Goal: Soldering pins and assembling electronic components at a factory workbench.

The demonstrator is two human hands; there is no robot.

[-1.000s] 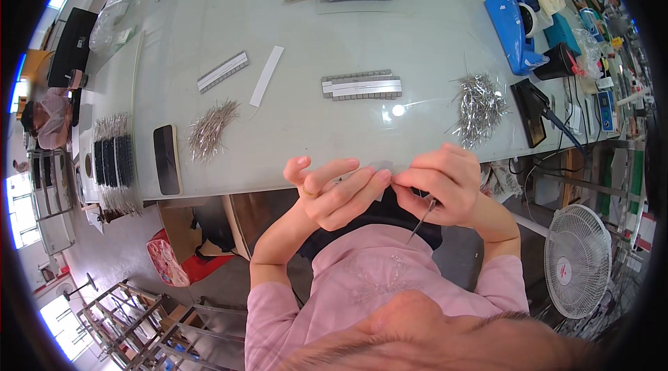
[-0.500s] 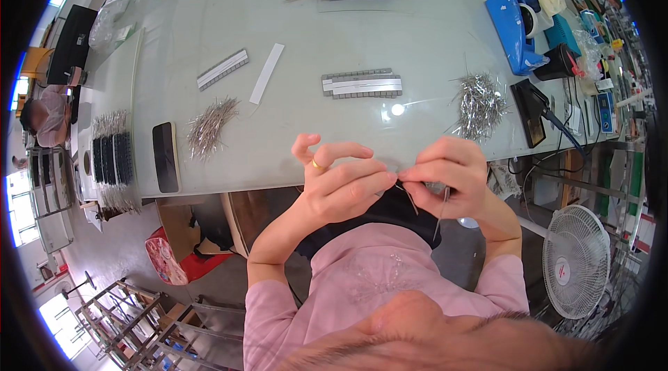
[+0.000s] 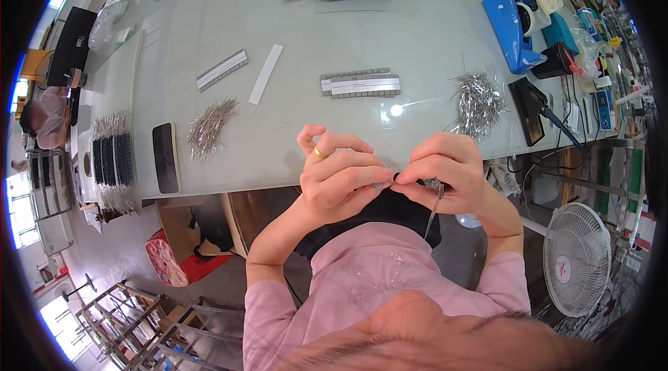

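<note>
My left hand [image 3: 341, 177] and my right hand [image 3: 445, 170] meet fingertip to fingertip just off the table's near edge. The left thumb and fingers pinch a small grey piece [image 3: 378, 186], mostly hidden; its kind cannot be made out. A tiny dark bit shows where the fingertips meet. Tucked in the right hand, a thin metal strip [image 3: 433, 216] points down toward my lap; whether it is a tool or a wire is unclear. Beyond the hands lie a grey segmented strip with a white band [image 3: 362, 84] and a pile of silver wire pieces [image 3: 479, 106].
To the left are another wire pile [image 3: 212, 126], a phone [image 3: 165, 157], a short segmented strip [image 3: 223, 70] and a white strip [image 3: 266, 74]. Bundled wired strips [image 3: 113, 159] stand at the left edge. A blue tape dispenser [image 3: 511, 30] and a black stand [image 3: 527, 112] sit right; a fan [image 3: 576, 259] is below.
Both hands have risen slightly, with the fingertips still together. The metal strip in my right hand has tilted, and a second thin brownish strand below the fingers no longer shows.
</note>
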